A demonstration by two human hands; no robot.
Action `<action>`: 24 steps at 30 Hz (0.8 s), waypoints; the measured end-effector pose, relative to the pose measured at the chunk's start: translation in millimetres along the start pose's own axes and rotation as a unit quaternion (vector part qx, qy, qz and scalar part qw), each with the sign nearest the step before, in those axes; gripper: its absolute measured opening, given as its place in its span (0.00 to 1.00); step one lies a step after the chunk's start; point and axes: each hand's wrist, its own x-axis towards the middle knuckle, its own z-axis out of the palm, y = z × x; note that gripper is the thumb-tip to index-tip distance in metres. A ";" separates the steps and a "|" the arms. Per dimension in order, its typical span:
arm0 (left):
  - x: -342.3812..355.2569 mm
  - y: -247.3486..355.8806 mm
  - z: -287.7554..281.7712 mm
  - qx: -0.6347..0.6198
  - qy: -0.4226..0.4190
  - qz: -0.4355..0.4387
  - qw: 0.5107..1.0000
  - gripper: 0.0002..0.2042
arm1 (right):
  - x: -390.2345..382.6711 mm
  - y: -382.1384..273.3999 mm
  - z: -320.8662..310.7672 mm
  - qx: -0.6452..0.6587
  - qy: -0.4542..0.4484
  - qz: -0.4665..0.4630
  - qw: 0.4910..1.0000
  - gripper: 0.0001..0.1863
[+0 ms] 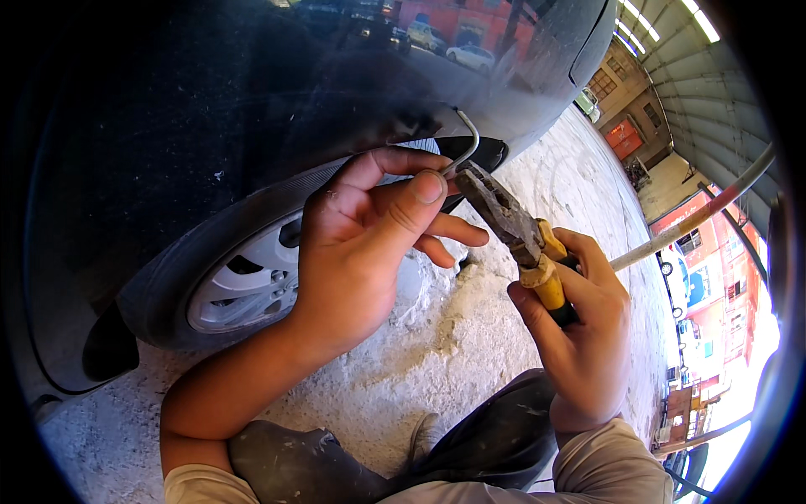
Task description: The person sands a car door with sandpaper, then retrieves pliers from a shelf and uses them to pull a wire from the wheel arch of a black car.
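Between the thumb and forefinger of my left hand [369,227] is a bent metal wire [473,134], its hooked end rising in front of the car's dark body panel [336,76]. My right hand [583,328] grips worn pliers [508,217] by their yellow and black handles. The pliers' jaws point up and left, right beside my left fingertips and the lower end of the wire. Whether the jaws pinch the wire I cannot tell. A scraped, dented patch [403,126] shows on the panel above the wheel arch.
Below the panel is a wheel [252,281] with a silver rim and dark tire. Rough, pale ground [453,328] spreads under my bent legs [294,462]. A pole [697,217] slants in from the right. Farther off stand parked cars [674,273], red buildings and a corrugated roof [714,84].
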 end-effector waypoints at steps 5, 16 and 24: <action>0.7 1.9 3.1 0.039 0.005 -0.011 0.999 0.13 | 0.1 -4.8 -1.4 -0.013 -0.016 0.005 1.000 0.12; -0.7 1.8 5.3 0.046 0.001 -0.012 0.999 0.12 | 4.2 -1.7 0.3 -0.001 -0.005 -0.013 1.000 0.13; -1.1 -1.0 1.9 0.023 0.015 0.009 1.000 0.14 | 33.1 41.8 6.0 0.093 -0.047 -0.069 0.992 0.12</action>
